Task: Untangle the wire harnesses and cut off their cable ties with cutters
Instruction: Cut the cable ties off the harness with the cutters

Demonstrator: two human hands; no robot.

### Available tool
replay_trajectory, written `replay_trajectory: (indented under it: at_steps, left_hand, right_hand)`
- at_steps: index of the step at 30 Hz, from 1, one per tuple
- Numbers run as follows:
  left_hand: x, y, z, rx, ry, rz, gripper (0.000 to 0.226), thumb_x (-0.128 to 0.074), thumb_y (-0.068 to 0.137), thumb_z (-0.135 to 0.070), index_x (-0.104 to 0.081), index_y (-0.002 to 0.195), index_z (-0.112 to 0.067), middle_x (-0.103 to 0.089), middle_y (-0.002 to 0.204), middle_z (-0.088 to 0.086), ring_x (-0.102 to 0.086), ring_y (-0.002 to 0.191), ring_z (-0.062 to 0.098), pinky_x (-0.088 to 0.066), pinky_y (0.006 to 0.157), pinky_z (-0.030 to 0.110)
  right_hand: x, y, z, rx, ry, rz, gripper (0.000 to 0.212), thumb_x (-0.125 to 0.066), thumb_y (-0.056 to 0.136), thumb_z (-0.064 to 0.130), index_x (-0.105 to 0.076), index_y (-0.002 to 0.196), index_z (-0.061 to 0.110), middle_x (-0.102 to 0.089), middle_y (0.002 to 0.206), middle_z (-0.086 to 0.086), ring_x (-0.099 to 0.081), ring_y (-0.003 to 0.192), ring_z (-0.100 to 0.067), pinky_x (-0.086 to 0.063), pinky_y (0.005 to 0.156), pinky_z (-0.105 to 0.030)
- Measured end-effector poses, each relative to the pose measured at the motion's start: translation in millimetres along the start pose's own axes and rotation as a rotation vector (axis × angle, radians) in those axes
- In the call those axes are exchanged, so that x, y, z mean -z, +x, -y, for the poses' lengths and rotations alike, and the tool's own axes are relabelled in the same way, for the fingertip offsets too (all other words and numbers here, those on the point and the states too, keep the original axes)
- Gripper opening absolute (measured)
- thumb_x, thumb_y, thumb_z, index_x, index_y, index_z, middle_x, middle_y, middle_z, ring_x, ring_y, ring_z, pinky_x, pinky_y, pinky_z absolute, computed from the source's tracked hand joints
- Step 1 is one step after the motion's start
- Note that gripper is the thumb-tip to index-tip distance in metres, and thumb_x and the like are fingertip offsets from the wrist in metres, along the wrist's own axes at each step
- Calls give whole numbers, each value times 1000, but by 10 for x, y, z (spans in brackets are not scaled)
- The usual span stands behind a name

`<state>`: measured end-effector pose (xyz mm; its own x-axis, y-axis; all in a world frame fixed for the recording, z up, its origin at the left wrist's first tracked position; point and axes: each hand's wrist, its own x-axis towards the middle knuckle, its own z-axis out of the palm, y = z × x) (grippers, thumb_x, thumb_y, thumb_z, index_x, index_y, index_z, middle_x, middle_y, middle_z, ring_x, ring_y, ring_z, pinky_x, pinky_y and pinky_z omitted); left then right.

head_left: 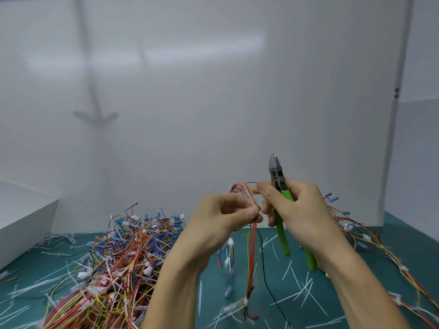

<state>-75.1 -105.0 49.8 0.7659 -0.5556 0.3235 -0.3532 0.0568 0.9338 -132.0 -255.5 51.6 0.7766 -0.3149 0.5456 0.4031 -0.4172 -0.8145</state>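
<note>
My left hand point(223, 217) pinches a wire harness point(251, 245) of red, yellow and orange wires near its looped top. The harness hangs down toward the green mat, with a white cable tie point(245, 301) round its lower end. My right hand point(294, 210) grips the green-handled cutters point(279, 198), jaws pointing up and closed. Its thumb and forefinger also touch the top loop of the harness. A large tangled pile of harnesses point(118, 264) lies on the mat to the left.
Cut white cable-tie pieces point(299, 286) litter the green mat point(344, 300). More loose harnesses point(370, 241) spread out at the right. A white box point(21, 222) stands at the left edge, and a white wall panel point(213, 103) closes off the back.
</note>
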Motion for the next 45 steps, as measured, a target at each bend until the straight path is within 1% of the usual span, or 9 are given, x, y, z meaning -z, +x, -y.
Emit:
replay_trajectory:
  at_steps: [4, 8, 10, 13, 16, 20, 31, 41, 45]
  left_hand:
    - [25, 18, 11, 65, -21, -153, 12, -71, 88, -18, -71, 76, -14, -76, 78, 1, -67, 70, 3, -46, 66, 18]
    - [90, 26, 29, 83, -102, -238, 13, -73, 86, -16, -72, 73, -14, -77, 79, 3, -68, 69, 4, -52, 65, 16]
    - [118, 24, 37, 87, -138, -253, 13, -74, 85, -15, -75, 73, -12, -77, 80, 5, -71, 71, 6, -55, 69, 17]
    - [138, 24, 41, 71, -148, -250, 17, -72, 86, -12, -79, 71, -14, -77, 80, 4, -71, 73, 9, -58, 75, 21]
    - [144, 27, 44, 56, -164, -261, 20, -71, 86, -7, -80, 69, -13, -76, 79, 9, -69, 73, 13, -58, 73, 21]
    - [145, 24, 43, 42, -166, -263, 18, -72, 85, -8, -80, 70, -13, -76, 81, 10, -70, 74, 15, -59, 75, 23]
    - [108, 0, 10, -21, -59, -303, 25, -72, 84, -3, -78, 63, -17, -74, 68, 3, -64, 62, 7, -57, 69, 21]
    - [123, -12, -5, -61, -12, -304, 24, -72, 84, -1, -78, 67, -17, -73, 65, 2, -62, 58, 5, -54, 63, 18]
    - [125, -18, -15, -75, 1, -305, 24, -72, 84, -1, -78, 68, -18, -74, 69, 7, -63, 59, 7, -54, 62, 18]
  right_hand:
    - [37, -9, -8, 73, -362, 104, 74, -33, 78, 81, -68, 80, 16, -59, 63, -4, -55, 58, -19, -47, 63, -38]
    - [43, -26, -43, 120, -622, 157, 73, -14, 81, 76, -64, 84, 23, -56, 62, 5, -56, 67, -12, -44, 66, -32]
    - [33, -31, -71, 154, -710, 182, 63, -17, 85, 71, -57, 79, 23, -58, 69, 4, -57, 73, -21, -44, 67, -38]
    - [24, -39, -69, 193, -791, 210, 52, -21, 87, 70, -40, 68, 26, -49, 67, 4, -50, 70, -21, -36, 58, -33]
    - [20, -34, -78, 215, -827, 220, 52, -22, 87, 72, -36, 67, 26, -48, 69, 4, -48, 69, -18, -34, 57, -28]
    - [11, -28, -80, 236, -833, 195, 51, -21, 87, 73, -38, 70, 28, -50, 74, 5, -50, 73, -19, -38, 61, -36]
    - [29, -8, -114, 269, -920, 152, 62, -19, 83, 77, -49, 83, 22, -56, 79, 4, -54, 80, -24, -46, 69, -39]
    - [15, -10, -125, 291, -941, 136, 64, -16, 82, 78, -50, 85, 23, -56, 81, 4, -55, 81, -24, -45, 67, -38]
    - [7, -14, -138, 309, -953, 135, 64, -13, 81, 80, -43, 79, 24, -52, 78, 4, -53, 78, -24, -36, 61, -37]
